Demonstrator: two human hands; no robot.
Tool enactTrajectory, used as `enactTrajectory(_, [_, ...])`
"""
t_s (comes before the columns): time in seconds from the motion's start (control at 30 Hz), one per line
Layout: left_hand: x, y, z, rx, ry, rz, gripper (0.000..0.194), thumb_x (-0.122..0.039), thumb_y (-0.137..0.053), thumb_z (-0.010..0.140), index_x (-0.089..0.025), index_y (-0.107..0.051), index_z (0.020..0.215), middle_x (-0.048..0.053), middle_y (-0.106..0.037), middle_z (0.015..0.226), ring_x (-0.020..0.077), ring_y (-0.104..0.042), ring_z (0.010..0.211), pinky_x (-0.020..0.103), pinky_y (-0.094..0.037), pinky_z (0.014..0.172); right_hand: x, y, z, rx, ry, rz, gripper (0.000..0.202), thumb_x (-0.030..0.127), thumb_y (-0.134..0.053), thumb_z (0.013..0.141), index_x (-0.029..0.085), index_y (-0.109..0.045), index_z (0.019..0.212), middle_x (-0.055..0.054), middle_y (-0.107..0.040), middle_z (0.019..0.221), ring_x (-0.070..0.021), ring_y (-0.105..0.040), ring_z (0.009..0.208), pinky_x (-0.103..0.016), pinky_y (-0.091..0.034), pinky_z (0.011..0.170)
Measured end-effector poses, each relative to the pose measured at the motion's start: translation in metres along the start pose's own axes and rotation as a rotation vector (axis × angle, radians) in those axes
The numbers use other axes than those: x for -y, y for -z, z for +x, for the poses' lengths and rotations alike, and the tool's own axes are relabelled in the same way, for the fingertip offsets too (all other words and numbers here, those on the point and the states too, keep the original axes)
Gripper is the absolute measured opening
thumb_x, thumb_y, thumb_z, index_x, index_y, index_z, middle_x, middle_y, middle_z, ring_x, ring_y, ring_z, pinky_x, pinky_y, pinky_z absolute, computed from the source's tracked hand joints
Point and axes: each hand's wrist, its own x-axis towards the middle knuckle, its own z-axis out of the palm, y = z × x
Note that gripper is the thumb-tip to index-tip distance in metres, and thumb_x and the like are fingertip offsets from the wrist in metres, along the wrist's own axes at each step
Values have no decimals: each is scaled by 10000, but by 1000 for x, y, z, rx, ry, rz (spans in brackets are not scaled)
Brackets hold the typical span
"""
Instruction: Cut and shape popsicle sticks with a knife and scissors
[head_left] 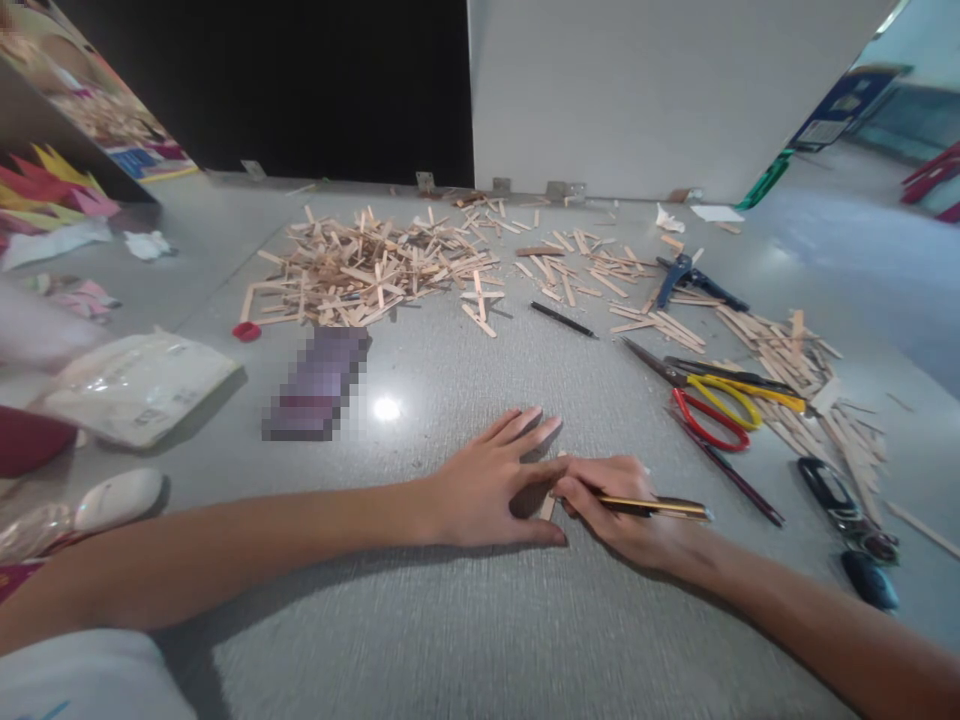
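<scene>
My left hand [491, 480] lies on the grey table with its fingers spread. Its index finger reaches the fingertips of my right hand [619, 505], beside a small wooden stick [551, 500] flat on the table, partly covered by the fingers. My right hand is closed around a black and gold pen [652, 507], whose tip is hidden behind the fingers. The pen slants, its back end pointing right. Farther off are a large heap of wooden sticks [375, 265] and a dark thin pencil [562, 319].
Scissors with red and yellow handles [709, 430], blue pliers [679, 280], more sticks [795, 345] and a black key fob [825, 487] lie right. Left are a pixelated purple object [319, 385], a plastic packet [146, 388] and a white mouse [120, 499]. A panel [660, 90] stands behind.
</scene>
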Motion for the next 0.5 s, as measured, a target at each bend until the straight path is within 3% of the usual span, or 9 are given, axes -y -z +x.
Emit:
enactTrajectory(0.23, [2, -2, -2, -27, -20, -4, 929, -848, -670, 947, -270, -548, 1665, 200, -345, 1809, 485, -225, 1702, 708, -259, 1352, 1, -2, 1, -26, 28, -18, 554, 443, -392, 1221, 216, -627, 774, 54, -587, 644, -109, -534, 531, -251, -413, 549])
enactTrajectory(0.37, [3, -1, -3, -39, -37, -25, 813, -825, -604, 1002, -298, -597, 1621, 167, -361, 1810, 476, -213, 1707, 704, -264, 1350, -1, -3, 1, -22, 67, -33, 567, 426, -355, 1231, 205, -671, 815, 36, -628, 670, -118, -559, 549, -261, -409, 547])
enactTrajectory(0.5, [3, 1, -2, -24, -25, -25, 822, -777, -639, 1014, -231, -590, 1628, 222, -350, 1799, 491, -220, 1701, 721, -264, 1339, -3, -6, -1, -5, 147, -60, 578, 408, -307, 1241, 214, -640, 811, 36, -639, 664, -122, -549, 565, -270, -410, 579])
